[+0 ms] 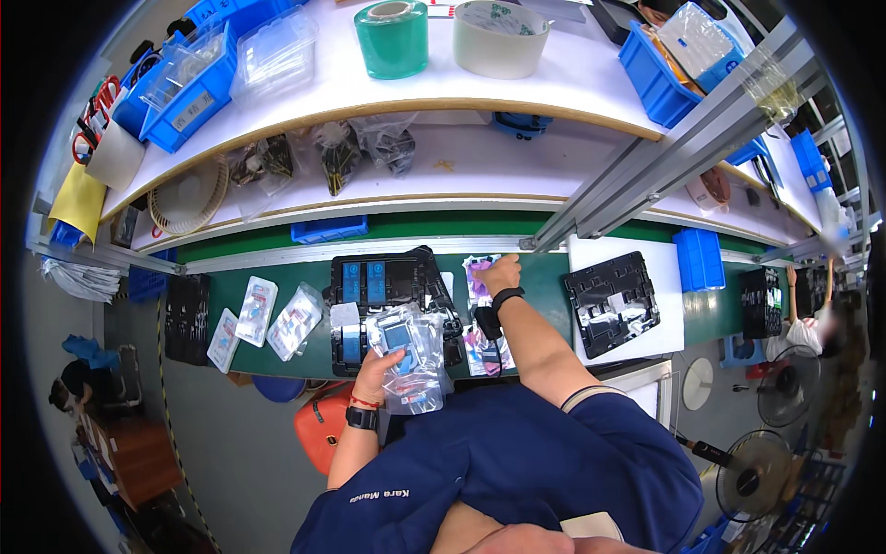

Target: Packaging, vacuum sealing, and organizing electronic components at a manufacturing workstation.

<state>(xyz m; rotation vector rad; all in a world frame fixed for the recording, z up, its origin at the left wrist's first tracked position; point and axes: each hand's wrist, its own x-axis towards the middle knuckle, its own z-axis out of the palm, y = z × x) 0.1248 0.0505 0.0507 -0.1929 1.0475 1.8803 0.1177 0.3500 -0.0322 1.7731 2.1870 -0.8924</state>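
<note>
My left hand [372,377] is closed on several clear plastic bags [413,365] with blue, flat pieces inside. The bags hang over the near right part of a black moulded tray [392,270], whose compartments hold blue rectangular pieces [352,282]. Farther off, my right arm reaches across the green bench top. Bent fingers of my right hand [501,273] pinch the edge of a purple-printed packet [480,270] at the bench's back. More such packets [486,353] lie nearer, partly hidden by a dark object and its cord under my wrist.
Several clear packages [257,311] lie left of the tray. A second black tray [613,304] rests on a white sheet [591,251] to the right, beside a blue bin [699,259]. A slanting metal post [637,180] and shelf edge [397,100] stand beyond the bench.
</note>
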